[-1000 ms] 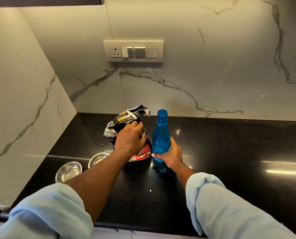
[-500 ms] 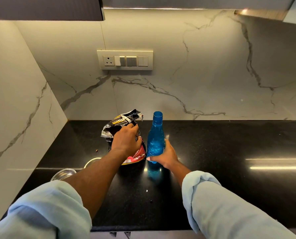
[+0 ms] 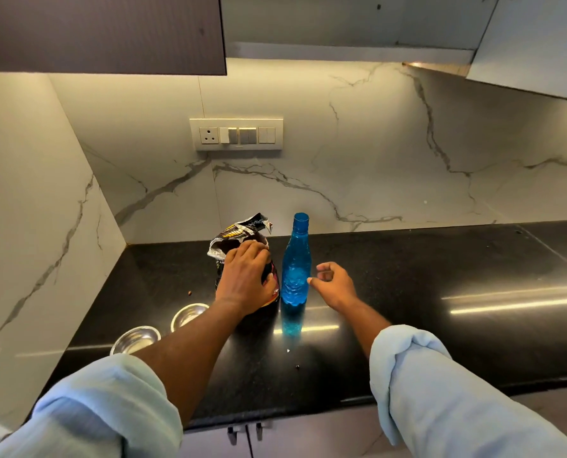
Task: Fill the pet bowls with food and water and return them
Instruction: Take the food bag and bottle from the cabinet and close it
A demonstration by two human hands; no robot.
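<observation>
Far bowl [image 3: 189,314] half hidden by forearm. Left grip [image 3: 245,279] holds food bag [image 3: 239,231]; right grip [image 3: 335,285] released bottle [image 3: 295,262], loosely curled.

Head-worn wide-angle view, facing forward and down, near the countertop [image 3: 407,276]

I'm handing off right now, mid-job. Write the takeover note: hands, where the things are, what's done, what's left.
Left hand: grip closed round the crumpled food bag, which stands on the black counter.
Right hand: holds nothing, fingers loosely curled, just right of the blue bottle.
Bottle: upright, apparently capped, close beside the bag.
Bowls: the near bowl and far bowl, both steel, sit on the counter left of the bag, the far one partly behind the left forearm.
Done: nothing visibly filled; the near bowl looks empty.
Left: pour food, pour water, return both bowls.
</observation>
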